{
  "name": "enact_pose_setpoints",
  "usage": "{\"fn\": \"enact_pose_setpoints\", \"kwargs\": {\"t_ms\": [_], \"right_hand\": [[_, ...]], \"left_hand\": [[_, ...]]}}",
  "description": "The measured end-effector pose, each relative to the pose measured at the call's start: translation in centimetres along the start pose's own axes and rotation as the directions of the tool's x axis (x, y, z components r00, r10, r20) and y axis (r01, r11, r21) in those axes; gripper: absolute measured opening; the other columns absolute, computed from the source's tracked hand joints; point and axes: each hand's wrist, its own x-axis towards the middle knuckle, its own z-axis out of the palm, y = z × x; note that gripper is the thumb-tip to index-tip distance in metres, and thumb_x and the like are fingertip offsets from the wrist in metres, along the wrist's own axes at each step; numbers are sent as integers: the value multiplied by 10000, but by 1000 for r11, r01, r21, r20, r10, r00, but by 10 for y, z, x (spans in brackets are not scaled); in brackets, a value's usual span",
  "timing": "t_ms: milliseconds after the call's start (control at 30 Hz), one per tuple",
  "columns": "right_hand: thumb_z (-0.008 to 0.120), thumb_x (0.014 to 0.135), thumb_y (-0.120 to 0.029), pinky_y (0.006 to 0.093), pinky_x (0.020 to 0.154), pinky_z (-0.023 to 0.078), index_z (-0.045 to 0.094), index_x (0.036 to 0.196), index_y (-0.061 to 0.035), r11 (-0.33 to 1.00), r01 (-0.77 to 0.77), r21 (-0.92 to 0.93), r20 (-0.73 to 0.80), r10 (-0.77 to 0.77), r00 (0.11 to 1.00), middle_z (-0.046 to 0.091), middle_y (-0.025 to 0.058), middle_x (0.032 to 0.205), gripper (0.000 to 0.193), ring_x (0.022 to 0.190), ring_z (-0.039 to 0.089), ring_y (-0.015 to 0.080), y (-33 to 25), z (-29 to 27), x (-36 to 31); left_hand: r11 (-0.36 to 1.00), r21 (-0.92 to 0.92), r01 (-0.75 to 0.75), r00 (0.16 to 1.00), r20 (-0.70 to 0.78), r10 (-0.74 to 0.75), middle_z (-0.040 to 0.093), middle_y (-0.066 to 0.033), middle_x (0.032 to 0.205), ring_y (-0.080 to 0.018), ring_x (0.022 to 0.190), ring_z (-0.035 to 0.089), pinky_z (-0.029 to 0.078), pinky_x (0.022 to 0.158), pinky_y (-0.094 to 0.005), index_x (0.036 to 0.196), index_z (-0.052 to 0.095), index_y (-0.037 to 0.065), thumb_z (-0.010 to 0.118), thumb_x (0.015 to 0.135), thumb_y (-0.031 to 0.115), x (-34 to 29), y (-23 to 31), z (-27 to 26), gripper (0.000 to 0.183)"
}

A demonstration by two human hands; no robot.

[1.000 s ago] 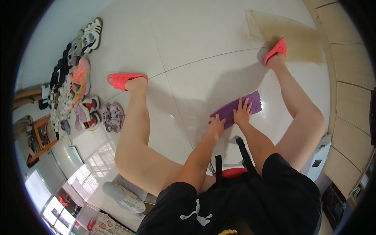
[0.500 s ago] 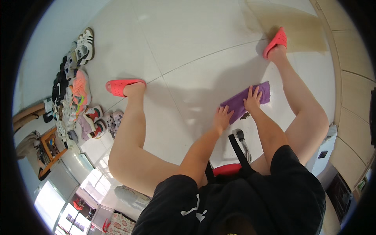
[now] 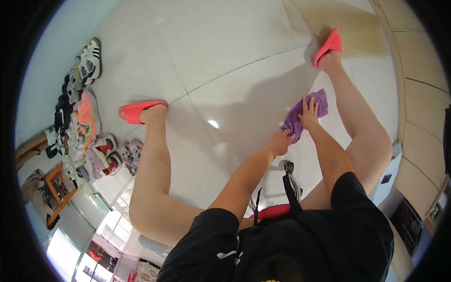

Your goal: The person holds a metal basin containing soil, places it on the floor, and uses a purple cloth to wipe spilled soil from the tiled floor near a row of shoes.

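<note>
A purple cloth (image 3: 294, 116) lies on the pale tiled floor (image 3: 221, 101), wrinkled and bunched toward its near left end. My left hand (image 3: 280, 142) has its fingers closed on that bunched end. Further along the cloth, my right hand (image 3: 309, 116) presses down with fingers spread flat. Small dark bits show at the cloth's near edge, partly covered by it.
Coral slippers (image 3: 136, 112) are on my feet, set wide apart. Several shoes (image 3: 87, 113) line the left wall. Beige cabinets (image 3: 425, 101) run along the right. Beneath me is a red seat (image 3: 272, 211) with a caster (image 3: 289, 167). A brownish translucent mat (image 3: 359, 35) lies far right.
My left hand has moved right, pushing its end of the cloth inward. The cloth went from spread flat to bunched and narrower. My right hand has shifted slightly along it.
</note>
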Motion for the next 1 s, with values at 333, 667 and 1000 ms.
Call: {"fn": "enact_pose_setpoints", "kwargs": {"t_ms": [333,667,1000], "right_hand": [[618,837,-195,561,1103,296,416,1453,-118,980,175,94,-466,-112,878,316,203,1528,652,1426,258,395,-97,44,-19],[850,665,-265,664,1049,317,278,1524,-196,948,301,107,-84,-293,952,80,266,1582,1034,1435,91,528,-196,40,-121],[863,666,-213,663,1037,335,302,1508,-197,958,259,121,-6,-260,966,112,284,1567,1012,1427,113,534,-204,26,-125]], "left_hand": [[875,10,484,818,-361,-448,332,-216,1517,-420,1377,342,355,1070,-536,1442,432,180,516,925,138,-70,-79,-89,525],[684,320,656,745,-423,-516,25,-251,1592,-560,1411,128,485,956,-518,1508,256,340,793,702,101,-141,-130,-50,998],[694,285,661,750,-283,-598,85,-265,1579,-579,1378,198,506,943,-468,1520,266,330,667,789,12,-141,-121,-70,892]]}}
